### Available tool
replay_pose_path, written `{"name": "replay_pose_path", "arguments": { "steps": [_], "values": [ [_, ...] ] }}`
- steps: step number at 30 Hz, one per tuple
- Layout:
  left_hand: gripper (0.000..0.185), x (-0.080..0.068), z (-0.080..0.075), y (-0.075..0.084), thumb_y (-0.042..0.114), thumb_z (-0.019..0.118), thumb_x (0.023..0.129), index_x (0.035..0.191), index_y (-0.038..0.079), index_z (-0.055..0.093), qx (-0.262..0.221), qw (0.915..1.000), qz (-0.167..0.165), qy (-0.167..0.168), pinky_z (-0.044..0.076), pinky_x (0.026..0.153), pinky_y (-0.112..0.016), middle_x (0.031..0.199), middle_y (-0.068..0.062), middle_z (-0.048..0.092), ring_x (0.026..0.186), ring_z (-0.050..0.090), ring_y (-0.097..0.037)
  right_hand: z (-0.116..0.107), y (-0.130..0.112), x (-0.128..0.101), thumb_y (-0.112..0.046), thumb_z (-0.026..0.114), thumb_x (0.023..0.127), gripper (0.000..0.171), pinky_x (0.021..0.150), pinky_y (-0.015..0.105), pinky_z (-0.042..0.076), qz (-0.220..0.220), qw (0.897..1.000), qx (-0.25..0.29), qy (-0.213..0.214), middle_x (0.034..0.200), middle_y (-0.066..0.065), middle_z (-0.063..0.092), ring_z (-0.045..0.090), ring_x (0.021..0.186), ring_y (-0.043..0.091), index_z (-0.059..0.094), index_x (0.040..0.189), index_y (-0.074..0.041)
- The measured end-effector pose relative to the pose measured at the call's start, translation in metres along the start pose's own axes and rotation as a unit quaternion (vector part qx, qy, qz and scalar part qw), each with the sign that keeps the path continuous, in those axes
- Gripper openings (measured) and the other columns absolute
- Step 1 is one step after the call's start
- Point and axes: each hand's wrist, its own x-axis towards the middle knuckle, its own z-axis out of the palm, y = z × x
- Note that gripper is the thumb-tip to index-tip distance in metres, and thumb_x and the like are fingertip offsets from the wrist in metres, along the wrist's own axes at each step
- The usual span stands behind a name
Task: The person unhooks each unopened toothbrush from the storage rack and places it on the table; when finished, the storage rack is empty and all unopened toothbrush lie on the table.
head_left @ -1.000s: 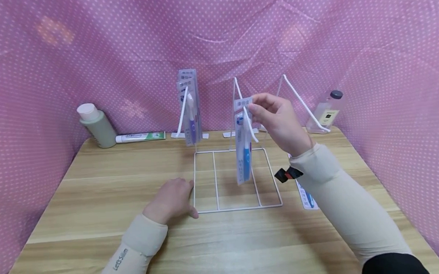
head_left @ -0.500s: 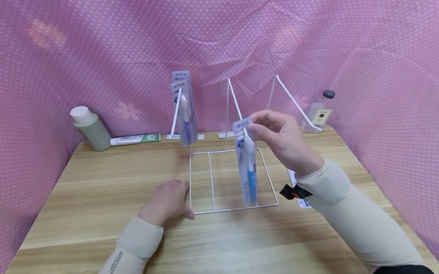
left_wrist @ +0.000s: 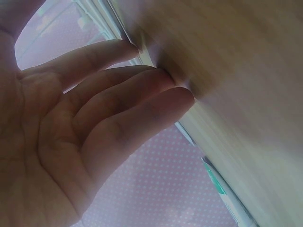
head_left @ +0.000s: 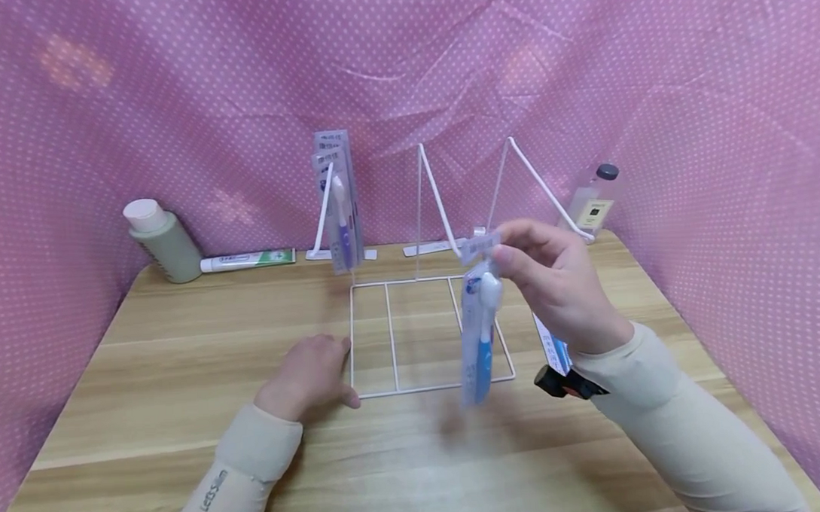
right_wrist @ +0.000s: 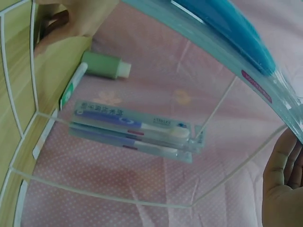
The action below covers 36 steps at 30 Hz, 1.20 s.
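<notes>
My right hand [head_left: 553,281] pinches the top of a packaged blue toothbrush [head_left: 477,336] between thumb and fingers. It hangs tilted just right of the tip of the middle hook [head_left: 437,195]. Close up, the right wrist view shows its blue handle [right_wrist: 232,28]. The left hand [head_left: 309,376] rests at the left front corner of the white wire rack [head_left: 394,339], thumb by the front wire. In the left wrist view its extended fingers [left_wrist: 137,113] touch the tabletop. Several packaged toothbrushes [head_left: 341,213], the front one purple, hang on the rack's left hook.
Another packaged toothbrush [head_left: 554,349] lies on the table, partly behind the right wrist. Along the back stand a green bottle [head_left: 165,246] and a clear bottle [head_left: 594,200] with a black cap, and a toothpaste tube [head_left: 247,260] lies there. The right hook [head_left: 543,183] carries nothing.
The right hand has drawn the packaged blue toothbrush along the middle hook, forward and down, off its tip and slightly right. My left hand stays at the rack's corner.
</notes>
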Motion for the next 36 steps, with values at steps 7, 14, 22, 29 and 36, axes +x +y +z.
{"name": "replay_pose_path", "arguments": {
  "steps": [7, 14, 22, 29, 36],
  "values": [
    [0.093, 0.001, 0.000, 0.000, 0.049, 0.101, 0.060, 0.129, -0.005, 0.068, 0.001, 1.0000, -0.003, -0.005, 0.059, 0.095, -0.052, 0.105, -0.018, 0.073, 0.097, 0.070, -0.035, -0.044, 0.000, -0.029, 0.008, 0.060, 0.102, 0.023, 0.076, 0.019, 0.060, 0.085, 0.994, -0.030, 0.066, 0.094, -0.001, 0.075, 0.069, 0.082, 0.006, 0.075, 0.107, -0.009],
    [0.086, 0.002, -0.003, 0.002, 0.046, 0.102, 0.059, 0.121, -0.004, 0.069, -0.005, 1.0000, -0.005, -0.003, 0.059, 0.092, -0.052, 0.100, -0.016, 0.071, 0.092, 0.068, -0.033, -0.137, -0.002, -0.047, 0.004, 0.061, 0.104, 0.018, 0.081, 0.023, 0.063, 0.184, 0.975, -0.039, 0.122, 0.103, 0.003, 0.077, 0.073, 0.090, 0.010, 0.075, 0.111, -0.005],
    [0.082, 0.001, -0.001, 0.001, 0.046, 0.102, 0.058, 0.117, -0.001, 0.071, -0.009, 1.0000, 0.001, -0.001, 0.059, 0.090, -0.053, 0.096, -0.014, 0.070, 0.089, 0.068, -0.031, -0.235, 0.008, -0.044, -0.014, 0.067, 0.104, 0.010, 0.078, 0.020, 0.061, 0.311, 0.922, -0.155, 0.168, 0.098, -0.009, 0.076, 0.070, 0.088, 0.004, 0.075, 0.109, -0.018],
    [0.079, 0.000, 0.003, -0.003, 0.048, 0.101, 0.057, 0.113, 0.001, 0.071, 0.002, 1.0000, -0.001, 0.000, 0.060, 0.085, -0.051, 0.089, -0.009, 0.067, 0.083, 0.065, -0.027, -0.297, 0.044, -0.038, -0.014, 0.058, 0.109, 0.011, 0.082, 0.018, 0.060, 0.389, 0.883, -0.219, 0.143, 0.093, -0.016, 0.071, 0.067, 0.089, -0.001, 0.066, 0.117, -0.014],
    [0.080, 0.001, 0.005, -0.002, 0.048, 0.101, 0.058, 0.115, 0.001, 0.071, 0.004, 1.0000, 0.002, 0.008, 0.060, 0.086, -0.052, 0.091, -0.011, 0.068, 0.085, 0.066, -0.029, -0.332, 0.077, -0.049, -0.017, 0.055, 0.111, 0.018, 0.081, 0.018, 0.059, 0.443, 0.859, -0.212, 0.142, 0.091, -0.016, 0.069, 0.065, 0.087, -0.002, 0.057, 0.126, -0.009]
  ]
}}
